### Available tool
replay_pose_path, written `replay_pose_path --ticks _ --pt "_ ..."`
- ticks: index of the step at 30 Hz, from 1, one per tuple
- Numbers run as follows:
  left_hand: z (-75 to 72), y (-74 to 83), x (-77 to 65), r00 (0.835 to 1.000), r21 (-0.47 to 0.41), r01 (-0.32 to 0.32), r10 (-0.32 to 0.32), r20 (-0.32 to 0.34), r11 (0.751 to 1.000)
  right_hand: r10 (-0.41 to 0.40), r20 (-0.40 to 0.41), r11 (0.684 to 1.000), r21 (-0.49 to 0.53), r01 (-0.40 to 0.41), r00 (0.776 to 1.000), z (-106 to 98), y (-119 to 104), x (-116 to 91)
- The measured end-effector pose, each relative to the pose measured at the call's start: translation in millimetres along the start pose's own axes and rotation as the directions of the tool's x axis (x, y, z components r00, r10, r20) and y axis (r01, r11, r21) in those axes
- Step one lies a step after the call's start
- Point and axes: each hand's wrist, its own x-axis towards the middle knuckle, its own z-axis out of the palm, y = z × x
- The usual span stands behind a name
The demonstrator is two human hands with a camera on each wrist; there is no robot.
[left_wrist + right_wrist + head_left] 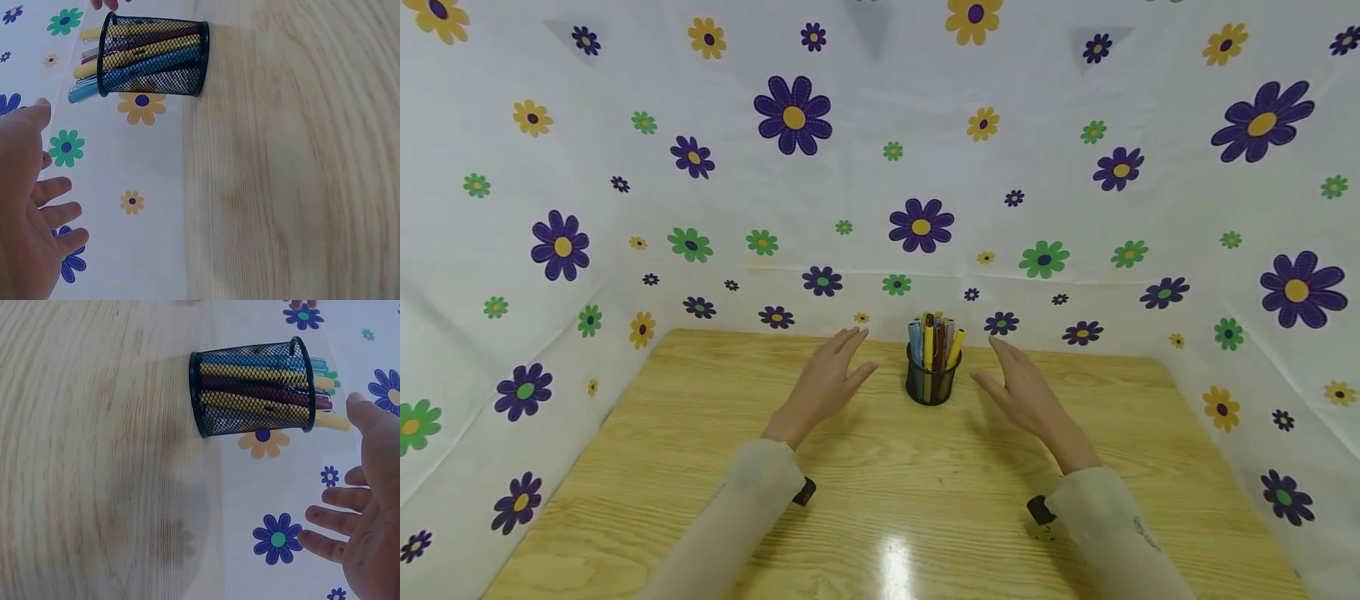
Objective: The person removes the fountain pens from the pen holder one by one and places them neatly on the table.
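A white cloth [737,200] is hanging behind a wooden table [880,450] and is running along its left and right sides, creasing here and there. Printed flowers are dotting it: a large purple one [793,117] is showing a yellow centre, while a green one [1043,260] is showing a purple centre (smaller blooms are filling the gaps). On the grained tabletop, a bright reflection [895,567] is gleaming near the front.

cup [929,388]: black mesh | pens [928,347]: blue, yellow, dark red | table [880,492]: yellowish wood grain | cloth [850,187]: white, purple-green-yellow flower print | sleeves [737,508]: cream
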Motion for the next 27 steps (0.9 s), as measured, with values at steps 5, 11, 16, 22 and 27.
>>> replay_pose_path --ticks 5,11,16,22,27 --pt "9.9 5.3 10.1 1.000 -0.059 0.022 -0.022 -0.004 0.998 0.029 0.016 0.999 0.017 -0.029 0.999 3.3 -5.0 7.2" --pt "20.1 11.1 19.6 0.996 -0.123 0.088 -0.086 0.021 0.989 0.052 0.032 0.998 0.042 -0.053 0.998 8.8 -9.6 15.9" --pt "28.6 15.0 26.4 0.993 -0.149 0.118 -0.114 0.033 0.982 0.065 0.035 0.997 0.048 -0.067 0.997 14.2 -11.2 19.8" --pt "39.9 20.9 33.0 0.987 -0.240 0.163 -0.158 0.041 0.957 0.058 0.021 0.995 0.082 -0.060 0.998 20.9 -9.7 22.7" --pt "47.7 24.7 36.6 0.983 -0.278 0.181 -0.171 0.058 0.944 0.049 0.006 0.993 0.106 -0.049 0.999 25.9 -9.2 25.2"
